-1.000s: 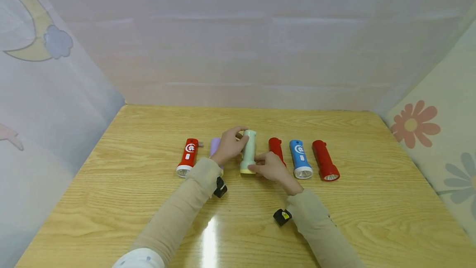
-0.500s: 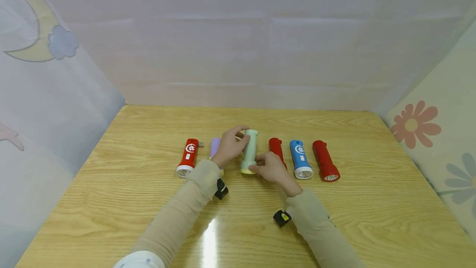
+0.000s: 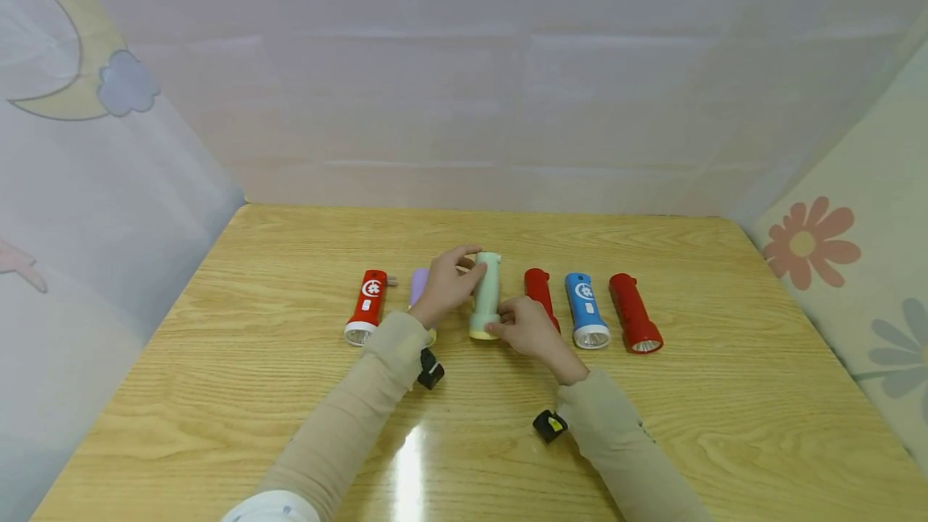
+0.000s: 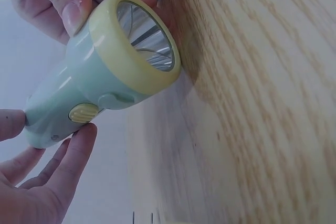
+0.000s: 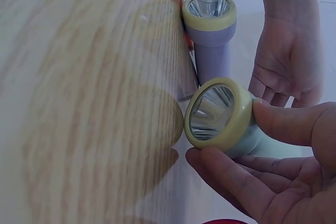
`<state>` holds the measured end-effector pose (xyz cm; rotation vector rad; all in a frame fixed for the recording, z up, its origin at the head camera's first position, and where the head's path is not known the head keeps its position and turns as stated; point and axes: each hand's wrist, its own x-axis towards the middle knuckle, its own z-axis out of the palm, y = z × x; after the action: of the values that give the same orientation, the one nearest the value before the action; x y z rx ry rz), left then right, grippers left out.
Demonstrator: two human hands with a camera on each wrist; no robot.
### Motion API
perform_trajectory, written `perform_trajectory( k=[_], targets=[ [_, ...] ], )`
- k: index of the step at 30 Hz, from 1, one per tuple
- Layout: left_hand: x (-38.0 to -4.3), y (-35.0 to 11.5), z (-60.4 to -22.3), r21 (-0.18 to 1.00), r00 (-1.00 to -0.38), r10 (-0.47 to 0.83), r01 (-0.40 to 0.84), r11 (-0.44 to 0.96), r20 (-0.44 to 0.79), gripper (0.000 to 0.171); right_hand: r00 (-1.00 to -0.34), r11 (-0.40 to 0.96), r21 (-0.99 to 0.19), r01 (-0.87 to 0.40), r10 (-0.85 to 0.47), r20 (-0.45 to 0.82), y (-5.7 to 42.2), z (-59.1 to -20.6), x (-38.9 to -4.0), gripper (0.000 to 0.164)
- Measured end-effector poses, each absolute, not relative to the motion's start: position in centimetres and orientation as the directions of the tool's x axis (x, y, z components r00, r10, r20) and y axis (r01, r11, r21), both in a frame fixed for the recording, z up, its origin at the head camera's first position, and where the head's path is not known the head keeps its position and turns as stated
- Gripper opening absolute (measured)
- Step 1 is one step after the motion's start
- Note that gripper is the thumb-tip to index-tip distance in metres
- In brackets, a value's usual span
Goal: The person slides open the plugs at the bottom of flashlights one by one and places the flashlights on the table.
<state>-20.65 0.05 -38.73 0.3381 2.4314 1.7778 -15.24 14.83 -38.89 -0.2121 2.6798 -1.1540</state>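
A pale green flashlight [image 3: 487,288] with a yellow lens ring lies in the middle of the row, lens end toward me. My left hand [image 3: 448,287] grips its far end between thumb and fingers. My right hand [image 3: 528,326] pinches the lens end, thumb on the ring's upper side. The left wrist view shows the green flashlight's yellow switch [image 4: 84,113] on its side, facing left. A purple flashlight [image 3: 419,284] lies just left, partly hidden by my left hand. Right of it a red flashlight [image 3: 538,288] is partly covered by my right hand.
A red flashlight with a white ring [image 3: 366,306] lies at the left, metal plug prongs [image 3: 391,281] sticking out beside it. At the right lie a blue flashlight [image 3: 586,308] and another red flashlight [image 3: 635,312]. All rest on the wooden table [image 3: 290,393], with a cloth wall behind.
The green flashlight has shifted very slightly to the right and turned a little in both hands. The other flashlights stay in place.
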Motion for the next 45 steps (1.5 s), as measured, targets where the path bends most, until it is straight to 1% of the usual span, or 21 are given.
perform_trajectory(
  k=[7, 16, 31, 36, 45],
  targets=[
    [-20.7, 0.0, -38.8, 0.958, -0.969, 0.245, 0.107, 0.267, 0.040, 0.034, -0.968, 0.695, -0.717, -0.062, -0.217, -0.127, 14.8, -39.0, -15.2, 0.024],
    [-20.3, -0.1, -38.4, 0.958, -0.970, 0.237, 0.120, 0.259, 0.058, 0.033, -0.962, 0.686, -0.718, -0.112, -0.256, -0.094, 15.2, -38.9, -15.3, 0.026],
    [-19.9, 0.0, -38.3, 0.941, -0.965, 0.240, 0.178, 0.287, 0.109, 0.032, -0.954, 0.689, -0.716, -0.112, -0.277, -0.117, 15.7, -38.8, -15.6, 0.031],
    [-19.7, 0.0, -38.1, 0.929, -0.960, 0.244, 0.208, 0.306, 0.134, 0.032, -0.947, 0.683, -0.718, -0.135, -0.302, -0.109, 15.8, -38.8, -15.9, 0.032],
    [-19.5, -0.1, -38.1, 0.926, -0.954, 0.253, 0.232, 0.297, 0.158, 0.032, -0.942, 0.699, -0.701, -0.141, -0.312, -0.121, 15.7, -38.6, -16.2, 0.031]
  ],
)
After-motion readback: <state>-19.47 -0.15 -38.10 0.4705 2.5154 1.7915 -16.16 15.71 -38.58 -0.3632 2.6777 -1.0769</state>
